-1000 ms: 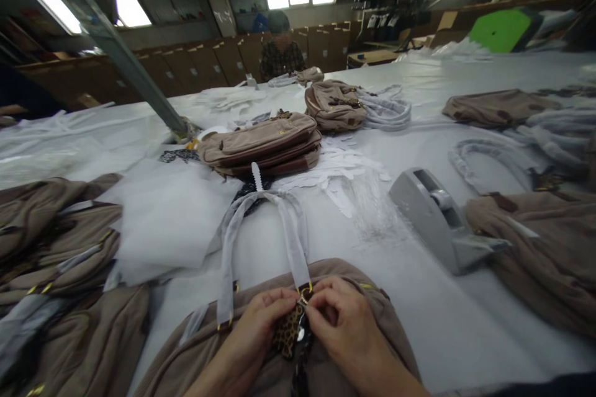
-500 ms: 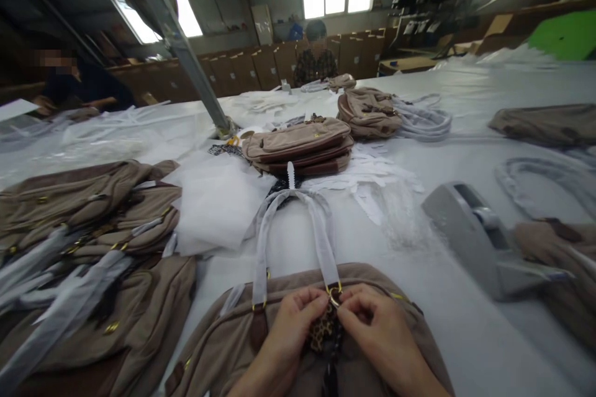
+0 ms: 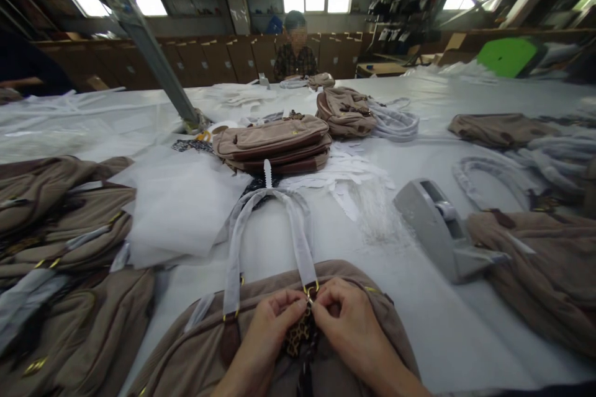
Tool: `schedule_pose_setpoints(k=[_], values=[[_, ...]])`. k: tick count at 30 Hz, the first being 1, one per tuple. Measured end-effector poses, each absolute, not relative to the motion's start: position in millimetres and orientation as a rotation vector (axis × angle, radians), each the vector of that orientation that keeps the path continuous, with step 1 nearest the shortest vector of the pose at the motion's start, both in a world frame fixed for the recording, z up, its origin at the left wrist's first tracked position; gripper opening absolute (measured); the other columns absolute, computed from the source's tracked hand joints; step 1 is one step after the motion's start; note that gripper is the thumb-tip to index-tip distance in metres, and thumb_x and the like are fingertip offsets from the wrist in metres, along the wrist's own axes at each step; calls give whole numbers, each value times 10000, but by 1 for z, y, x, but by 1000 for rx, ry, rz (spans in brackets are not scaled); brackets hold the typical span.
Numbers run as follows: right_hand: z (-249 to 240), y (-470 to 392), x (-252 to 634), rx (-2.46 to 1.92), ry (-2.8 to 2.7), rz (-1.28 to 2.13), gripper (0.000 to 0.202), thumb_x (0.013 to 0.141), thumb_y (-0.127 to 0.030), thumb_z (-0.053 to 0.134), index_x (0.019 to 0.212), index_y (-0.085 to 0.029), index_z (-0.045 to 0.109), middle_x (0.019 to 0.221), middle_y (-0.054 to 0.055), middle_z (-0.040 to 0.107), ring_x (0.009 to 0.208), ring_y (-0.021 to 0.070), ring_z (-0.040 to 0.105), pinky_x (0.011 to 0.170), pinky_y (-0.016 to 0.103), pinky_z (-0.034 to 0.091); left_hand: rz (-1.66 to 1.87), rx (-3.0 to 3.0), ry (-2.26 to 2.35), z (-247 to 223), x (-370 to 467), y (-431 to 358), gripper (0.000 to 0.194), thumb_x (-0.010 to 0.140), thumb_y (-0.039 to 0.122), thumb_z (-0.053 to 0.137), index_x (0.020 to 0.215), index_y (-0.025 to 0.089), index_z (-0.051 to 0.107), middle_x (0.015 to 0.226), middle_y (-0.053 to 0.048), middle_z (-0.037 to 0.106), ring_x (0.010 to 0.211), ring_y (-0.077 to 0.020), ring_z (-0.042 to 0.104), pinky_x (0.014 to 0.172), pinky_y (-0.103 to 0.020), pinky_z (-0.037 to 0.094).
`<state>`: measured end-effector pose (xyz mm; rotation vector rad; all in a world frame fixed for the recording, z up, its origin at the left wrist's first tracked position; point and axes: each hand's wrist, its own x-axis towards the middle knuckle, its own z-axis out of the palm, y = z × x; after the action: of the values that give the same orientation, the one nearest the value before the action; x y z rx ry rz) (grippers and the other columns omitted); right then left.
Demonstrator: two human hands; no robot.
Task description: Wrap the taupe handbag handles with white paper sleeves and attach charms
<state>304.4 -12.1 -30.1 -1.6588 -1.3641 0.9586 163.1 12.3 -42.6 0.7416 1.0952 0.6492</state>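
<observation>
A taupe handbag (image 3: pixel 195 347) lies in front of me, its white-wrapped handles (image 3: pixel 235 248) standing up and arching away. At the base of the right-hand handle strap is a small gold clasp (image 3: pixel 310 298). My left hand (image 3: pixel 272 332) pinches it from the left, thumb against fingers. From the other side, my right hand (image 3: pixel 349 325) pinches at the same clasp with closed fingertips. Below it hang a leopard-print charm (image 3: pixel 296 340) and a dark braided tassel (image 3: pixel 306 369) against the bag. The fingertips partly hide how the clasp sits in the strap's ring.
Several similar bags (image 3: pixel 79 211) lie piled on my left, and another bag (image 3: pixel 535 260) is on the right. A grey tape dispenser (image 3: pixel 433 229) stands right of centre. White sheets (image 3: pixel 177 205) and stacked bags (image 3: pixel 274 142) lie beyond. A person (image 3: pixel 295 56) is across the table.
My view has turned a little to the right, so the scene shifts left. Both hands stay at the clasp, with only slight finger movement.
</observation>
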Motion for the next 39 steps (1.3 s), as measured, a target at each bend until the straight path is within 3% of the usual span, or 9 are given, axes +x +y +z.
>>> schedule_pose_setpoints(k=[7,16,19,22,25,34,39], values=[[-29,-16,305,-1683,-1474,890,189,769,-32,558,628,-156,573,691,-7,542,664,133,518,613,244,352,567,758,1106,-46,161,21,322,575,351,791,744,121,640,643,-15,632,593,-107,509,573,-204,350],[-34,-15,312,-1638,-1554,886,153,796,-73,583,689,-172,630,720,5,556,704,150,544,645,254,366,428,775,1085,-44,165,35,340,599,410,736,615,131,542,539,22,502,502,-87,388,510,-217,268],[-36,-15,316,-1579,-1487,939,149,837,-116,541,763,-185,650,767,6,603,748,156,566,689,258,391,439,1122,1149,-36,165,36,296,682,416,656,629,157,523,553,34,471,538,-109,388,521,-226,263],[-35,-14,323,-1563,-1362,997,177,887,-171,476,959,-210,632,892,0,646,835,155,584,761,260,418,463,1524,1237,-26,166,35,249,812,374,517,655,180,509,599,26,487,597,-135,424,554,-241,278],[-32,-15,329,-1585,-1273,1036,206,892,-220,477,1060,-238,595,946,-14,648,849,148,594,749,250,444,482,1626,1297,-21,168,32,251,871,350,428,676,197,467,633,29,470,627,-142,432,583,-247,296],[-20,-18,332,-1508,-1579,839,167,907,-224,459,928,-228,624,906,12,629,862,171,582,764,272,442,836,1815,1370,-22,175,14,167,934,255,312,813,215,419,849,-14,473,808,-159,475,753,-272,333],[-21,-19,336,-1433,-1569,878,167,912,-266,472,954,-234,630,940,31,615,883,183,575,770,277,453,799,1837,1268,-17,180,3,179,941,252,296,840,215,439,829,-22,482,760,-152,488,711,-269,347]])
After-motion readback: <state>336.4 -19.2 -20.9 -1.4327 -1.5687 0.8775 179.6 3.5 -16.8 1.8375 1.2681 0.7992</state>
